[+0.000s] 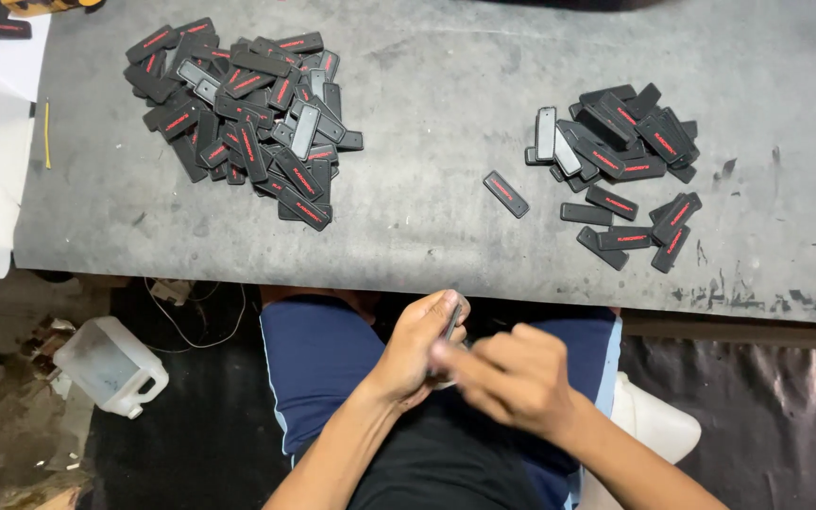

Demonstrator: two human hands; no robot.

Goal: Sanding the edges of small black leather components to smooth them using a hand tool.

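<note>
Both hands meet over the lap — left hand (419, 342) curled, right hand (512, 376) blurred.

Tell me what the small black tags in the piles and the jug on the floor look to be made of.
Black tags: probably soft rubber or moulded PVC, matte, with raised red marks; some lie flipped, showing pale grey backs.
Jug: likely translucent whitish plastic, dull and scuffed, with a moulded handle.
</note>
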